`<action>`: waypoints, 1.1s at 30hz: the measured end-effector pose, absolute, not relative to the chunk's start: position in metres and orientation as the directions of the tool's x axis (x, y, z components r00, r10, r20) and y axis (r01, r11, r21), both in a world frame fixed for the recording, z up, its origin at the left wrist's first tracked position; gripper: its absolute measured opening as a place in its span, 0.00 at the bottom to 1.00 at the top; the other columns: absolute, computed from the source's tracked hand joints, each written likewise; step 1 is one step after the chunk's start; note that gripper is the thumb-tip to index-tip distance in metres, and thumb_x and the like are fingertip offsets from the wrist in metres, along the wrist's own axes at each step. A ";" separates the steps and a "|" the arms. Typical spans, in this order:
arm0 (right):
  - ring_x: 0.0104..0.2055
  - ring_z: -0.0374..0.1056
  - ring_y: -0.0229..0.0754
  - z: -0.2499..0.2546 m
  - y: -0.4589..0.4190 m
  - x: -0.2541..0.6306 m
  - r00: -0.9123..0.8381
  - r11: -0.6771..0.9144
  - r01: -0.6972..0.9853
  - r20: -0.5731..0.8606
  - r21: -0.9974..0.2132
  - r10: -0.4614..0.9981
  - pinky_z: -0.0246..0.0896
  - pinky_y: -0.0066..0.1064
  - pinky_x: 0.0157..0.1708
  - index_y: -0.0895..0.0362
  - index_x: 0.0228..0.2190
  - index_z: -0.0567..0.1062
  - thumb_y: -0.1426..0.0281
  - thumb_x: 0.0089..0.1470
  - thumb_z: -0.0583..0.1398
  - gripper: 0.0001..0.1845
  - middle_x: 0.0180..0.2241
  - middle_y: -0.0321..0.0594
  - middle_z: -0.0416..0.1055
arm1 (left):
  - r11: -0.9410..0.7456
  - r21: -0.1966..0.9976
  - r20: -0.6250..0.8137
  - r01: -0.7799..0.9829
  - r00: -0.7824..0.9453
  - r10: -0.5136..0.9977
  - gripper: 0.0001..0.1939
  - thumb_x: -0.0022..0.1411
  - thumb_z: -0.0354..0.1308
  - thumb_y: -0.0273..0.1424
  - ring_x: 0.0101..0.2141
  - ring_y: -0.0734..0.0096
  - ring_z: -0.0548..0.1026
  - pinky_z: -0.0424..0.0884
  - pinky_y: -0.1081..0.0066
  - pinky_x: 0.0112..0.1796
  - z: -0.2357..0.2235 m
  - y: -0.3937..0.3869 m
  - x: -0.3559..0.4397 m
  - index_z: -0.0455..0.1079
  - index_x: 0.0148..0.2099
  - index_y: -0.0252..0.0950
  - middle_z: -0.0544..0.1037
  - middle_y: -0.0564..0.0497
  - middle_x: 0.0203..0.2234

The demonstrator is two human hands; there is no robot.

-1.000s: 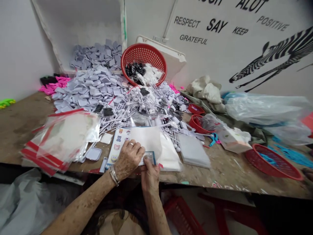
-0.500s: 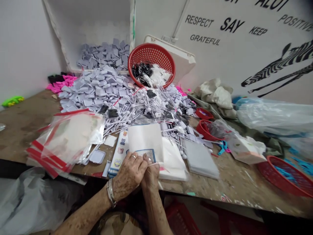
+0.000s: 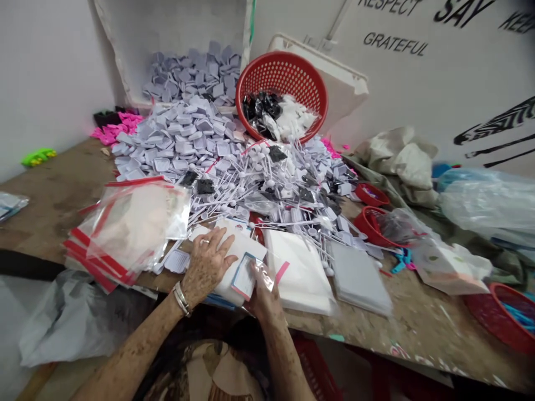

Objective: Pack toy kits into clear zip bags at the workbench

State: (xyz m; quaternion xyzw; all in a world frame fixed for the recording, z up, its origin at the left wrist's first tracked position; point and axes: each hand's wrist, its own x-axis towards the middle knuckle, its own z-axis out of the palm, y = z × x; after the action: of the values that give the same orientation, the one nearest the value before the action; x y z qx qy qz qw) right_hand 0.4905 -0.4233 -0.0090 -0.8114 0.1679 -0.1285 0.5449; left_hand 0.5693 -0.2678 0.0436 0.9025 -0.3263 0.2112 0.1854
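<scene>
In the head view, my left hand [image 3: 211,266] lies with fingers spread on a white packet [image 3: 239,248], pressing on its left side. My right hand [image 3: 266,298] pinches the packet's lower right end, where clear plastic shines and a blue-bordered label [image 3: 243,277] shows. My right fingertips are partly hidden by the glare. Under the packet, only a blue edge of a printed card [image 3: 219,301] shows. Just right of my hands lies a white stack of thin sheets or bags [image 3: 298,278] with a pink strip. A pale square plastic tray [image 3: 177,260] is left of my left hand.
Clear bags with red strips [image 3: 125,234] lie at left. Behind are heaped pale plastic pieces [image 3: 188,133] and a tilted red basket [image 3: 288,72]. To the right are a stack of clear sleeves [image 3: 363,284], small red baskets [image 3: 376,225] and a white carton [image 3: 451,267].
The packet has turned from upright to tilted and lies lower. My left hand has opened and spread over it; my right hand has moved to its right end. The camera view has shifted.
</scene>
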 end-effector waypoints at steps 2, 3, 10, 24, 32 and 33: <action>0.45 0.73 0.53 -0.003 -0.419 0.501 0.912 -0.328 -0.173 -0.025 -0.929 -0.409 0.67 0.52 0.48 0.55 0.52 0.74 0.57 0.62 0.51 0.24 0.41 0.46 0.78 | -0.726 0.168 0.448 -0.667 0.708 -0.547 0.22 0.70 0.51 0.39 0.61 0.52 0.64 0.62 0.51 0.54 0.034 -0.269 0.567 0.66 0.61 0.35 0.68 0.41 0.61; 0.47 0.72 0.54 0.000 -0.418 0.507 0.909 -0.326 -0.195 -0.045 -0.925 -0.415 0.65 0.52 0.50 0.55 0.52 0.74 0.57 0.61 0.52 0.24 0.43 0.47 0.78 | -0.736 0.162 0.426 -0.657 0.719 -0.549 0.23 0.70 0.50 0.39 0.62 0.53 0.63 0.61 0.50 0.55 0.030 -0.270 0.566 0.66 0.62 0.36 0.67 0.42 0.62; 0.55 0.68 0.54 0.016 -0.417 0.508 0.887 -0.245 -0.272 -0.144 -0.931 -0.438 0.61 0.49 0.55 0.59 0.57 0.67 0.58 0.54 0.60 0.31 0.54 0.52 0.72 | -0.779 0.144 0.323 -0.611 0.773 -0.547 0.21 0.71 0.49 0.38 0.63 0.51 0.62 0.60 0.46 0.57 0.010 -0.276 0.563 0.67 0.62 0.38 0.67 0.41 0.62; 0.38 0.76 0.49 0.021 -0.407 0.484 0.952 -0.835 -0.279 -0.023 -0.474 -0.305 0.68 0.34 0.35 0.61 0.53 0.69 0.74 0.63 0.47 0.21 0.42 0.53 0.77 | -0.785 0.068 0.287 -0.616 0.766 -0.576 0.22 0.70 0.50 0.33 0.62 0.43 0.63 0.59 0.39 0.56 0.019 -0.282 0.559 0.65 0.63 0.35 0.68 0.37 0.61; 0.51 0.72 0.50 0.046 -0.440 0.445 0.977 -0.728 -0.089 0.083 -0.680 -0.196 0.67 0.41 0.51 0.59 0.58 0.69 0.75 0.61 0.50 0.25 0.52 0.51 0.73 | -0.721 0.061 0.410 -0.691 0.676 -0.613 0.21 0.70 0.49 0.32 0.62 0.42 0.63 0.58 0.42 0.56 0.028 -0.299 0.531 0.66 0.61 0.30 0.67 0.34 0.62; 0.49 0.72 0.48 0.050 -0.458 0.437 0.966 -0.680 -0.070 0.119 -0.730 -0.228 0.66 0.40 0.52 0.57 0.56 0.72 0.71 0.62 0.51 0.22 0.50 0.48 0.75 | -0.708 0.076 0.425 -0.702 0.665 -0.614 0.23 0.70 0.50 0.36 0.62 0.41 0.63 0.58 0.42 0.56 0.027 -0.302 0.528 0.66 0.61 0.28 0.66 0.32 0.61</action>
State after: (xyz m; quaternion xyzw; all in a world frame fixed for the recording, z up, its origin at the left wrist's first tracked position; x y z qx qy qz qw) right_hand 0.4369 -0.4577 0.0497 -0.9110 0.0818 -0.1003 0.3915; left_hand 0.5275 -0.3022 0.0272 0.9049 -0.3636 0.1874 0.1175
